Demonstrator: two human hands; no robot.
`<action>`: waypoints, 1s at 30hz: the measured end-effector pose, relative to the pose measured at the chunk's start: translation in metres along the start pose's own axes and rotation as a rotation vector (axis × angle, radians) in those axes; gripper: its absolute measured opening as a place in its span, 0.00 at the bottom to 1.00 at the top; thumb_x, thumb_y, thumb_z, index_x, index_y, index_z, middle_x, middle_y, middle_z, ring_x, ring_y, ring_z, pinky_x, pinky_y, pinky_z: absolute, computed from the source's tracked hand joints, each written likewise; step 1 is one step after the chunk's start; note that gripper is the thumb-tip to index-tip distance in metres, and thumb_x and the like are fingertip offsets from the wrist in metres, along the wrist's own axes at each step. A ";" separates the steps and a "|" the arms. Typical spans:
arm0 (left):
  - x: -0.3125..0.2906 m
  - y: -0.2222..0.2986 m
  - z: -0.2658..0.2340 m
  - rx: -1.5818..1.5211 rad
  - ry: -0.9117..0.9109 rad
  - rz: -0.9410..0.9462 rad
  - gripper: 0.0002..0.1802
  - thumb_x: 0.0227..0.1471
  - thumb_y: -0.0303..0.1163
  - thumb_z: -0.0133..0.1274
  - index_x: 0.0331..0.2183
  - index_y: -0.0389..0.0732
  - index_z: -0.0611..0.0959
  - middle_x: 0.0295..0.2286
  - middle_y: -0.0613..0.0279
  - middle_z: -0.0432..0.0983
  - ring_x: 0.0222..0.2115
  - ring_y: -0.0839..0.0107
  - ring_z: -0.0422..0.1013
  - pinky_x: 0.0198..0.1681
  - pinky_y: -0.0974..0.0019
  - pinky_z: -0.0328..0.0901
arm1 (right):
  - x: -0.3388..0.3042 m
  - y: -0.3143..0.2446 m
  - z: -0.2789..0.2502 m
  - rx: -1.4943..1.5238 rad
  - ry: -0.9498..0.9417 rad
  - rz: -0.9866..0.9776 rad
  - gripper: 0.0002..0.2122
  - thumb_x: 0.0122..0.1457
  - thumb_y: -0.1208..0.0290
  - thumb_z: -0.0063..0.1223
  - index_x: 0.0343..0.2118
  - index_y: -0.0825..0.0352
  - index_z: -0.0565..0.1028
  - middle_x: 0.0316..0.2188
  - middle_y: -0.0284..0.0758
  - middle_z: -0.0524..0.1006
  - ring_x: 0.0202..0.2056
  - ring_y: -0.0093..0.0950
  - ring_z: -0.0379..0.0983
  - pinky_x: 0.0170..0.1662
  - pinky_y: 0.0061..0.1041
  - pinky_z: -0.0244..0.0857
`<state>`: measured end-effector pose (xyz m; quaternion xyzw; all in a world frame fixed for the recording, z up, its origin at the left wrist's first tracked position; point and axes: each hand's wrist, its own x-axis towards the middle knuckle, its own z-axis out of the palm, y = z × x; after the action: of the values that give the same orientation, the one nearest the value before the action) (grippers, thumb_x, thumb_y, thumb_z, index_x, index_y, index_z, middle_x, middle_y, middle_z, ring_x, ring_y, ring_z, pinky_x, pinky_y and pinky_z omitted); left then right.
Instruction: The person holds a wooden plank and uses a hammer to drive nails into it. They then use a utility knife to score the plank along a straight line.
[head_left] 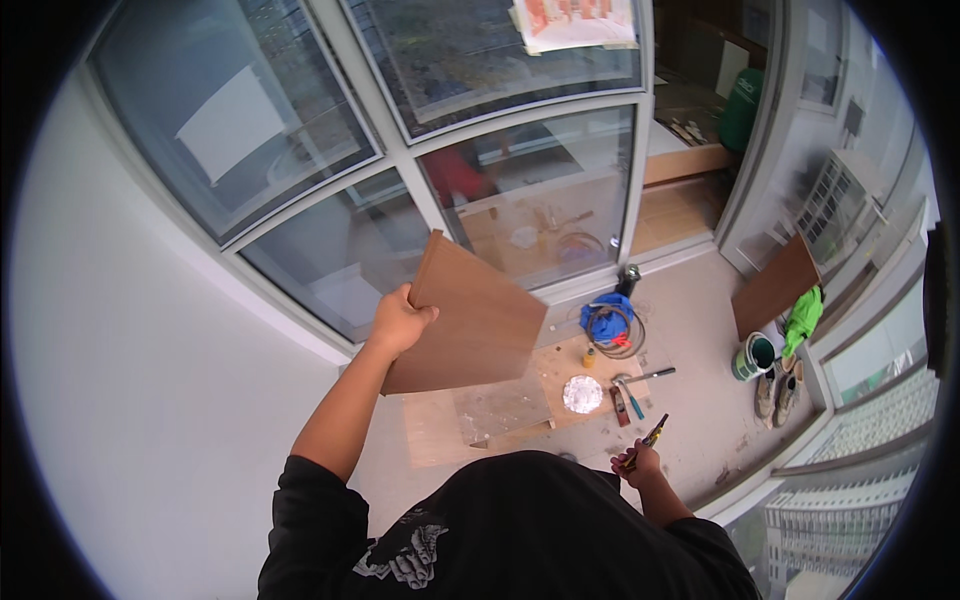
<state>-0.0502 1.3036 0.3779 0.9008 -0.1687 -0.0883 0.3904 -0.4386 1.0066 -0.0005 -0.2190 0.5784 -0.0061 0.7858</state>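
My left hand (pixel 402 320) is closed on the left edge of a brown wood-look board (pixel 472 325), which is held up and tilted over the floor. On the right, my right hand (pixel 637 464) grips a slim black-and-yellow hand tool (pixel 655 432), its narrow end pointing up and away from me; its exact kind is too small to tell. Beyond the right hand lie a hammer (pixel 632 398) and a small reddish-brown block-shaped tool (pixel 619 407). A crumpled silvery round piece (pixel 582 394) rests beside them, with a small yellow bottle (pixel 589 356) a little farther off.
Light wooden sheets (pixel 430 440) cover the floor below the board. A blue bag (pixel 607 318) and a coiled hose (pixel 618 340) lie by the glass partition (pixel 540 200). At right are a bucket (pixel 752 356), shoes (pixel 776 395), a leaning brown panel (pixel 775 290) and a green cloth (pixel 803 320).
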 end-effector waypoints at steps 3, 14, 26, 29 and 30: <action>-0.032 0.018 -0.028 -0.341 0.132 0.039 0.16 0.49 0.26 0.61 0.41 0.33 0.79 0.35 0.56 0.80 0.36 0.69 0.75 0.42 0.67 0.68 | -0.017 -0.006 0.067 0.054 -0.184 0.046 0.20 0.68 0.52 0.39 0.34 0.67 0.69 0.30 0.46 0.76 0.37 0.48 0.75 0.45 0.50 0.70; -0.099 0.061 -0.091 -1.024 0.397 0.402 0.25 0.49 0.27 0.63 0.48 0.32 0.73 0.43 0.53 0.76 0.43 0.67 0.73 0.48 0.61 0.68 | -0.203 -0.166 0.296 0.410 -1.008 -0.396 0.27 0.65 0.46 0.42 0.47 0.73 0.71 0.53 0.47 0.72 0.57 0.51 0.65 0.59 0.54 0.61; -0.130 0.025 -0.099 -1.302 0.399 0.582 0.26 0.50 0.27 0.62 0.50 0.34 0.72 0.45 0.55 0.76 0.44 0.66 0.74 0.48 0.60 0.69 | -0.315 -0.202 0.344 0.494 -1.007 -0.558 0.22 0.68 0.54 0.43 0.49 0.72 0.69 0.48 0.41 0.74 0.55 0.43 0.66 0.60 0.50 0.58; -0.121 0.008 -0.081 -1.388 0.381 0.537 0.25 0.52 0.27 0.60 0.51 0.34 0.72 0.46 0.56 0.75 0.46 0.67 0.73 0.50 0.61 0.67 | -0.322 -0.206 0.344 0.576 -0.954 -0.710 0.18 0.70 0.59 0.38 0.52 0.68 0.69 0.52 0.39 0.74 0.55 0.38 0.69 0.60 0.45 0.62; -0.117 0.000 -0.071 -1.372 0.400 0.536 0.25 0.53 0.29 0.59 0.51 0.34 0.71 0.46 0.56 0.75 0.46 0.68 0.72 0.50 0.62 0.67 | -0.321 -0.209 0.343 0.607 -0.931 -0.755 0.18 0.71 0.60 0.36 0.53 0.67 0.69 0.53 0.38 0.74 0.54 0.36 0.70 0.59 0.44 0.64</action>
<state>-0.1382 1.3951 0.4296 0.3833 -0.2151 0.0896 0.8937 -0.1813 1.0177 0.4443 -0.1554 0.0355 -0.3479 0.9239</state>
